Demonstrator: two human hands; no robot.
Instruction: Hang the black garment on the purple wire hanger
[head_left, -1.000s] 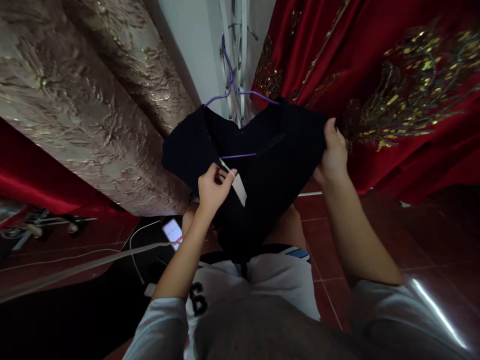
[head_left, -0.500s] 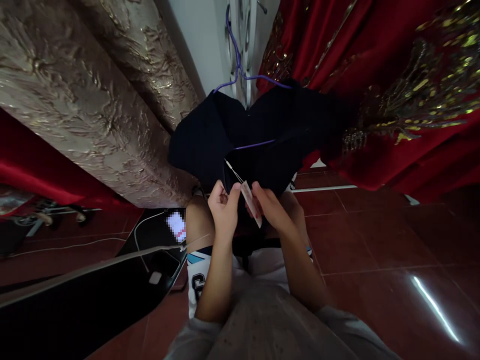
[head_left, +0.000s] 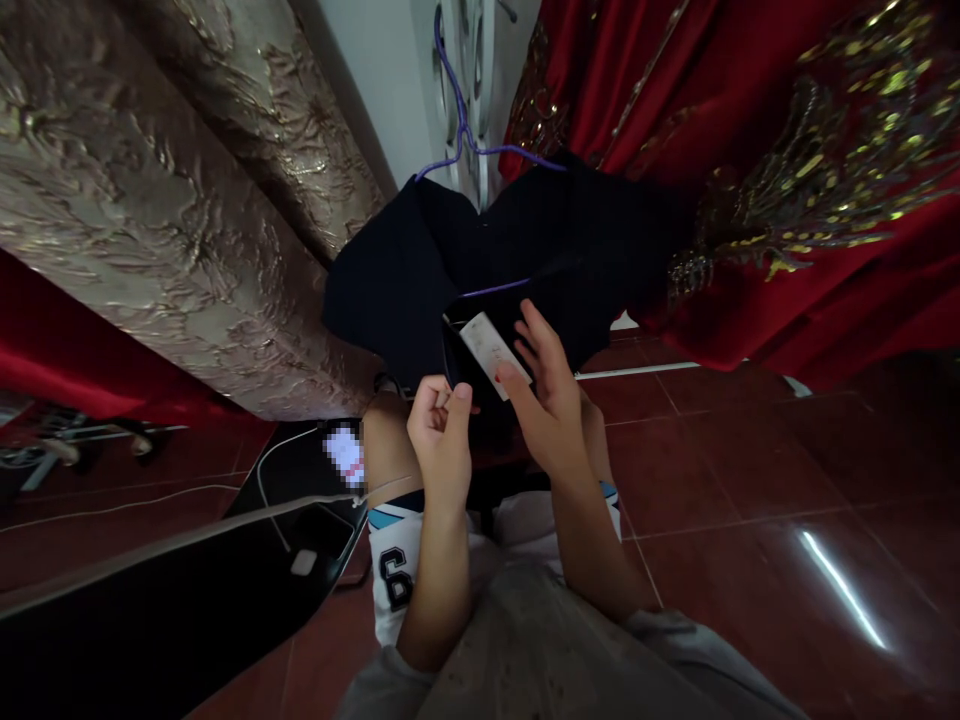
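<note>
A dark navy garment [head_left: 390,270] hangs on a purple hanger [head_left: 459,110] in front of my knees. From its opening hangs a pale paper tag [head_left: 486,340] with faint print and a small red mark. The tag's face is turned up. My left hand [head_left: 441,430] is closed at the garment's lower edge, thumb against curled fingers, left of and below the tag. My right hand [head_left: 551,400] lies at the tag's right side with its thumb over the lower corner. Its other fingers are spread apart, beyond the tag.
Beige textured fabric [head_left: 187,220] hangs at left, and red cloth with gold sequins [head_left: 847,160] at right. A black surface [head_left: 225,580] to my left holds a lit phone [head_left: 345,455], a white charger [head_left: 304,562] and cables. Red tiles [head_left: 720,580] cover the floor.
My right hand has opened its fingers and moved up. The tag has swung up and turned from nearly edge-on to show its face. My left hand stays low, near the garment's edge.
</note>
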